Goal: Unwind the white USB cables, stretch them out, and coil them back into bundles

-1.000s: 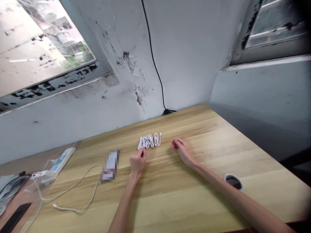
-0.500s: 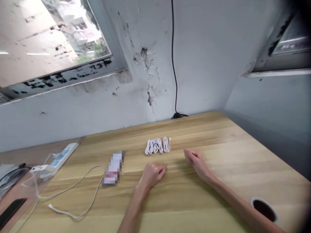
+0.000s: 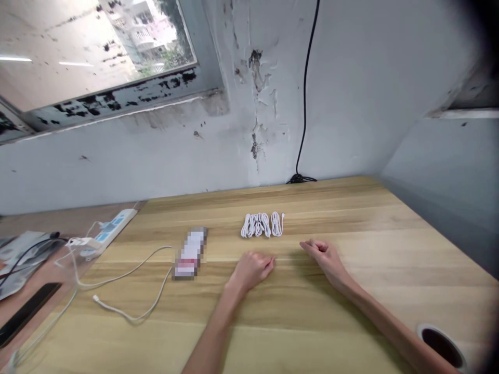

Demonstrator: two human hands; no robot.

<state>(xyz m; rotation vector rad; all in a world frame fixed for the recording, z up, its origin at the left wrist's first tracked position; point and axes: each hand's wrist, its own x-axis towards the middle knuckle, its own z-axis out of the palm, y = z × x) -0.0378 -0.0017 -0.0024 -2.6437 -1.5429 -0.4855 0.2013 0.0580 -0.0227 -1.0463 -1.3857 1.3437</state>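
Observation:
My left hand [image 3: 253,271] rests as a loose fist on the wooden table [image 3: 335,332], just in front of the coiled white cables [image 3: 256,225]. To its right, my right hand [image 3: 324,259] is closed, its fingers curled and the fingertips pointing left. No object shows in either hand. The white cables lie side by side in several bundles, apart from both hands. One bundle [image 3: 277,224] sits a little apart on the right, with its plug end sticking out.
A pixelated phone-like slab [image 3: 190,254] lies left of my hands, beside a loose white cable [image 3: 134,318]. Further left are a white power strip [image 3: 119,223] and a dark flat object [image 3: 29,311]. A cup [image 3: 442,345] with dark contents stands near my right forearm. A black cord [image 3: 306,93] hangs down the wall.
The camera view has turned, so the table things appear further right and higher. Both hands sit slightly farther from the cable bundles, still closed. The cables stay in place.

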